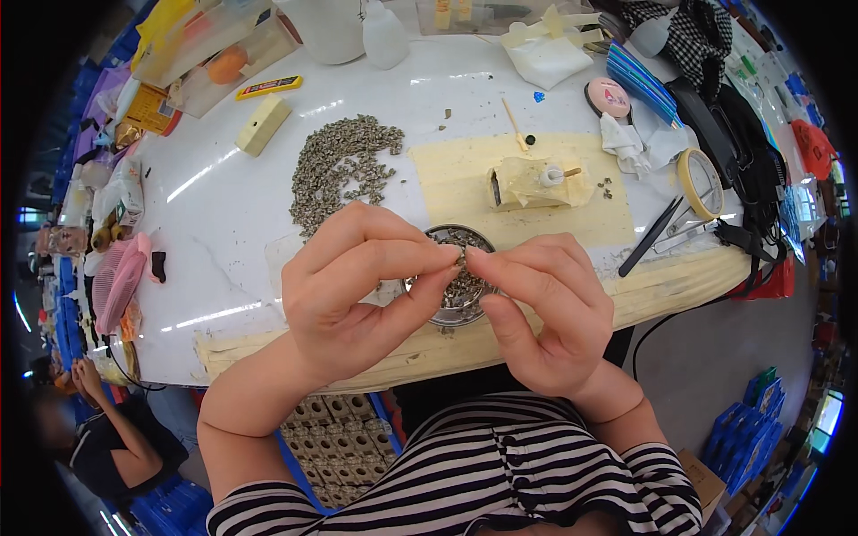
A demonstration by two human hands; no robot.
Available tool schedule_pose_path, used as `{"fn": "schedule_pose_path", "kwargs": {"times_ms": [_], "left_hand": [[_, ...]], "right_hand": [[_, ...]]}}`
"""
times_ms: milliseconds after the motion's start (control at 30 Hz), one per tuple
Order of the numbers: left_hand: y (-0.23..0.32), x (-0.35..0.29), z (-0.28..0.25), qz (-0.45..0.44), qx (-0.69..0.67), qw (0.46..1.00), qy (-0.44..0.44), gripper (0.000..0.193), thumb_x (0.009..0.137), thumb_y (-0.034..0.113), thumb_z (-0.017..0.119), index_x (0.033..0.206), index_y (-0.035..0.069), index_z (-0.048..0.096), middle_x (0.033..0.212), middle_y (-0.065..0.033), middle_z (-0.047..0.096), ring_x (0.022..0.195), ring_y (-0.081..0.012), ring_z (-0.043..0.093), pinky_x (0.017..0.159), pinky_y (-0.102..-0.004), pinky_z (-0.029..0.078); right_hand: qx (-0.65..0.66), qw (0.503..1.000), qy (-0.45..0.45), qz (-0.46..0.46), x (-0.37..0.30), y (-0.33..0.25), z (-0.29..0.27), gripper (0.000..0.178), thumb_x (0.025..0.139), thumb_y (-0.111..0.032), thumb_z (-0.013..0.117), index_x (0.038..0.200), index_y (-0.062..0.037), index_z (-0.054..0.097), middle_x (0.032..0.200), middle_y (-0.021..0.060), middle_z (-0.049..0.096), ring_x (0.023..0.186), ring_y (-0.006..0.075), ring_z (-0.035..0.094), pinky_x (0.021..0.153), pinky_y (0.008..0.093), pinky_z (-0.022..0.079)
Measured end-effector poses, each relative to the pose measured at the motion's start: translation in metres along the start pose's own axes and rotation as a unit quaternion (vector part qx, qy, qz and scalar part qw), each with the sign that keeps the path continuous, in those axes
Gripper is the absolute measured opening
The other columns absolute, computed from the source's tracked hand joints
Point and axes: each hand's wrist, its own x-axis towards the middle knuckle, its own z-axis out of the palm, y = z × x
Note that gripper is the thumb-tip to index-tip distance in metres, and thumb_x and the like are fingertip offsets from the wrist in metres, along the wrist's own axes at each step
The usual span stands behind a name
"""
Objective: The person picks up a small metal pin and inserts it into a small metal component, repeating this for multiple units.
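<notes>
Near the table's front edge, my left hand (362, 290) is closed, thumb and forefinger pinching a tiny grey metal part (462, 254) that their tips largely hide. My right hand (559, 313) meets it from the other side. Its forefinger tip touches or nearly touches the part, while the thumb stays apart lower down. Under the fingertips sits a round metal dish (458, 319) filled with many similar small metal parts, partly covered by both hands. Beyond my left hand, a large heap of the same parts (335, 170) is spread on the white tabletop.
Past the dish, a tape-wrapped block (541, 185) stands on yellowish paper (438, 183). Black tweezers (651, 236) and a tape roll (700, 183) lie at right. A pale block (264, 125) and yellow box cutter (269, 87) lie at left. Another person (116, 438) sits at lower left.
</notes>
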Motion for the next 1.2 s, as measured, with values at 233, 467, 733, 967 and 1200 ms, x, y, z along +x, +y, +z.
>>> {"fn": "schedule_pose_path", "kwargs": {"times_ms": [233, 467, 733, 967, 1200], "left_hand": [[-0.0040, -0.0030, -0.0002, 0.003, -0.022, 1.000, -0.001, 0.026, 0.077, -0.009, 0.074, 0.100, 0.002, 0.070, 0.090, -0.0091, 0.064, 0.077, -0.0174, 0.062, 0.065, -0.0274, 0.048], [-0.0037, -0.0022, 0.0017, 0.024, -0.021, 0.999, -0.008, 0.027, 0.076, -0.007, 0.076, 0.100, 0.004, 0.072, 0.089, -0.0083, 0.064, 0.078, -0.0175, 0.062, 0.063, -0.0270, 0.049], [0.0000, -0.0034, 0.0024, 0.002, 0.003, 1.000, 0.008, 0.027, 0.073, -0.009, 0.076, 0.097, 0.003, 0.071, 0.089, -0.0085, 0.064, 0.077, -0.0176, 0.062, 0.062, -0.0271, 0.048], [-0.0018, -0.0027, 0.0016, 0.009, -0.002, 1.000, 0.013, 0.026, 0.073, -0.009, 0.077, 0.096, 0.002, 0.071, 0.088, -0.0084, 0.065, 0.077, -0.0177, 0.062, 0.062, -0.0268, 0.048], [-0.0011, -0.0006, 0.0010, 0.033, 0.008, 0.999, -0.013, 0.028, 0.072, -0.009, 0.078, 0.097, 0.003, 0.072, 0.087, -0.0078, 0.065, 0.077, -0.0171, 0.062, 0.061, -0.0262, 0.048]], "right_hand": [[0.212, 0.965, -0.044, 0.146, -0.0024, 0.0025, -0.0011, 0.021, 0.090, -0.002, 0.065, 0.110, 0.0017, 0.071, 0.095, 0.0110, 0.072, 0.085, 0.0216, 0.065, 0.079, 0.0321, 0.050], [0.414, 0.865, -0.040, 0.280, -0.0042, 0.0024, 0.0031, 0.015, 0.093, -0.003, 0.065, 0.107, 0.0014, 0.070, 0.100, 0.0081, 0.070, 0.090, 0.0118, 0.062, 0.081, 0.0281, 0.049], [0.125, 0.987, -0.009, 0.102, -0.0008, 0.0050, -0.0013, 0.019, 0.083, -0.001, 0.074, 0.102, 0.0009, 0.071, 0.092, 0.0101, 0.070, 0.082, 0.0185, 0.064, 0.076, 0.0289, 0.049], [0.135, 0.986, -0.013, 0.101, -0.0009, 0.0032, 0.0003, 0.024, 0.083, 0.000, 0.072, 0.107, 0.0014, 0.073, 0.091, 0.0113, 0.072, 0.081, 0.0210, 0.065, 0.075, 0.0290, 0.049], [0.288, 0.931, -0.016, 0.223, -0.0074, 0.0075, 0.0027, 0.018, 0.085, 0.000, 0.070, 0.103, 0.0011, 0.073, 0.091, 0.0109, 0.071, 0.081, 0.0195, 0.064, 0.074, 0.0291, 0.049]]}}
